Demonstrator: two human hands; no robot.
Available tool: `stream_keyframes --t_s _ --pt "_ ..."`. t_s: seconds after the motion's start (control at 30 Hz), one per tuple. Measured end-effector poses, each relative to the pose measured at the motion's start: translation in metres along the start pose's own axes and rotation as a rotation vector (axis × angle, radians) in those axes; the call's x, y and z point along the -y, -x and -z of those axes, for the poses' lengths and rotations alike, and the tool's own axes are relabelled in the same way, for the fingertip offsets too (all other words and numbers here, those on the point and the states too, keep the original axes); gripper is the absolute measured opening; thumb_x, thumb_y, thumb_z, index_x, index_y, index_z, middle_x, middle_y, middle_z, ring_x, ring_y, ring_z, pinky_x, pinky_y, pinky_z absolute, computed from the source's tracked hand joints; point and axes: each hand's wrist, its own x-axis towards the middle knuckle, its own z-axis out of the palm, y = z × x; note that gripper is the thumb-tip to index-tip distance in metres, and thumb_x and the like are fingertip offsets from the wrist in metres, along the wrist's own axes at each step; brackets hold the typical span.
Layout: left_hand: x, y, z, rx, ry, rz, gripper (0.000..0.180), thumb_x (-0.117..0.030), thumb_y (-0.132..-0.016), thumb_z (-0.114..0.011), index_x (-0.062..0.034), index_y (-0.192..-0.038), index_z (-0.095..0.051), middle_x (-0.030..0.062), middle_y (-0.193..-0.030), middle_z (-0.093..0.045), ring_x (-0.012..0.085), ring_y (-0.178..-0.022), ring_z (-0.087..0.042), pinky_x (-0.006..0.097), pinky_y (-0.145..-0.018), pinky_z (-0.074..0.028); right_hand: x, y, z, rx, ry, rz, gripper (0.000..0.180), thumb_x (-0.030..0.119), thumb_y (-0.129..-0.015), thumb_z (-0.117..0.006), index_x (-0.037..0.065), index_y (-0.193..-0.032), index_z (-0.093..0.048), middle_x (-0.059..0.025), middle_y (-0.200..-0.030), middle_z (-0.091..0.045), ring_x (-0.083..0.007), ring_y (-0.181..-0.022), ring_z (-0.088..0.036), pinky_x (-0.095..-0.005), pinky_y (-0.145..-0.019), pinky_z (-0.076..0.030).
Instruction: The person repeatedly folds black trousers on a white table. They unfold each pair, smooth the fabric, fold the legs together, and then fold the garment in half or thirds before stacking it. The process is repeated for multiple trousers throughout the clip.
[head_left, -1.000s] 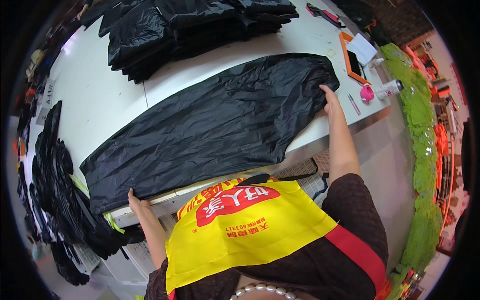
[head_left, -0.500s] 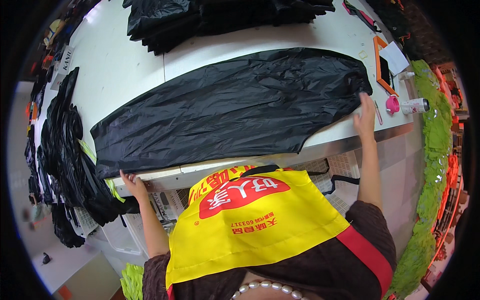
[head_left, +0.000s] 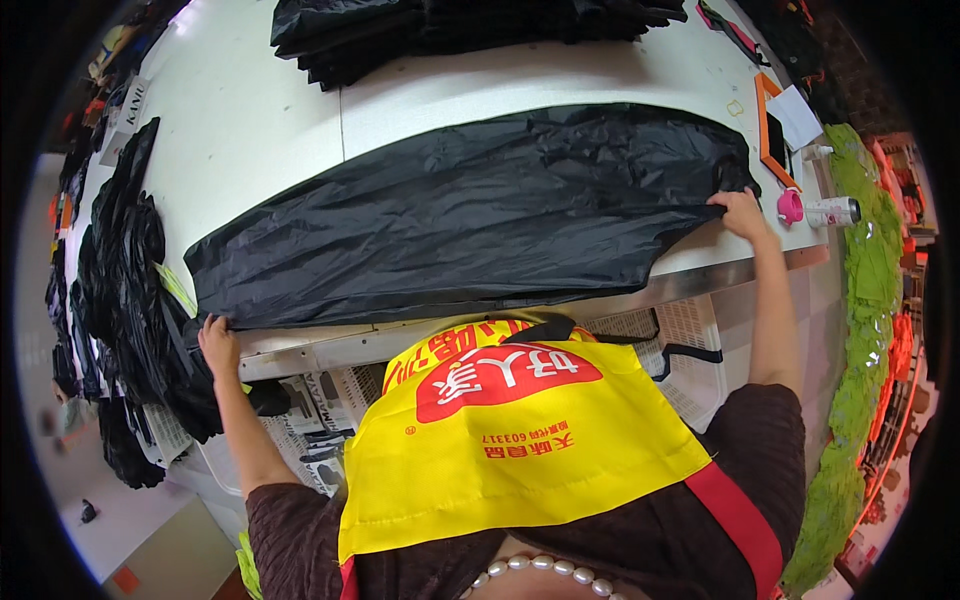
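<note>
Black trousers [head_left: 450, 220] of thin, shiny cloth lie sideways across the white table [head_left: 240, 140]. They look folded leg over leg, with the gathered waist at the right and the hems at the left. My left hand [head_left: 219, 347] is closed on the near left corner, at the hem. At the other end my right hand [head_left: 745, 213] pinches the near edge by the waist, drawing the cloth into a taut ridge. The trousers' near edge lies along the table's front edge.
A pile of folded black garments [head_left: 470, 30] lies at the far side. More black clothing [head_left: 125, 240] hangs over the table's left end. To the right are an orange tray [head_left: 772, 130], a pink-lidded bottle [head_left: 830, 211] and a heap of green cloth [head_left: 858, 300]. White crates [head_left: 690, 340] stand beneath the table.
My right hand has closed on the waist edge, and my left hand has moved left to the hem corner. The trousers' near edge has shifted slightly away from me and to the right.
</note>
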Motion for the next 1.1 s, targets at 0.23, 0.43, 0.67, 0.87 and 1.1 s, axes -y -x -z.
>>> stream_keyframes --t_s 0.23,0.43,0.67,0.87,1.1 --pt "0.019 -0.098 0.025 0.295 0.097 0.191 0.023 -0.015 -0.075 -0.049 -0.0081 -0.093 -0.061 0.0126 -0.104 -0.060 0.0293 -0.103 -0.053 0.053 -0.089 -0.033 -0.017 -0.035 0.060 0.203 -0.239 -0.290 0.028 0.022 -0.064 -0.074 0.001 -0.077 -0.061 -0.0062 -0.070 -0.061 -0.0188 -0.068 -0.057 -0.0315 -0.062 -0.045" --pt "-0.025 -0.133 -0.008 0.147 -0.156 0.169 0.028 -0.022 -0.080 -0.048 -0.0127 -0.104 -0.059 0.0046 -0.118 -0.055 0.0243 -0.121 -0.041 0.061 -0.097 -0.024 0.002 -0.065 -0.008 0.016 0.166 -0.265 0.038 0.042 -0.083 -0.054 0.010 -0.102 -0.059 -0.0111 -0.110 -0.058 -0.0303 -0.101 -0.055 -0.0488 -0.092 -0.037" --pt "-0.018 -0.173 -0.027 0.380 -0.095 0.222 0.037 -0.024 -0.083 -0.044 -0.0110 -0.117 -0.050 0.0116 -0.124 -0.049 0.0277 -0.123 -0.039 0.056 -0.098 -0.026 -0.011 -0.073 -0.025 -0.209 0.168 -0.192 0.036 0.040 -0.087 -0.050 0.005 -0.089 -0.057 -0.0151 -0.083 -0.062 -0.0336 -0.085 -0.056 -0.0454 -0.082 -0.039" --pt "0.023 -0.160 -0.101 -0.077 0.039 0.530 0.072 -0.058 -0.084 -0.039 -0.0133 -0.139 -0.028 0.0160 -0.143 -0.026 0.0312 -0.133 -0.023 0.055 -0.101 -0.019 -0.009 -0.084 -0.041 -0.303 0.237 -0.231 0.036 0.041 -0.084 -0.054 0.006 -0.088 -0.057 -0.0112 -0.084 -0.060 -0.0302 -0.087 -0.054 -0.0440 -0.086 -0.036" --pt "0.040 -0.146 -0.101 0.006 0.157 0.603 0.078 -0.068 -0.081 -0.034 -0.0183 -0.140 -0.027 0.0128 -0.145 -0.025 0.0283 -0.133 -0.024 0.056 -0.101 -0.017 0.031 -0.110 -0.030 -0.452 0.476 -0.472 0.061 0.055 -0.083 -0.048 0.018 -0.131 -0.042 -0.0126 -0.135 -0.039 -0.0330 -0.124 -0.035 -0.0604 -0.094 -0.026"
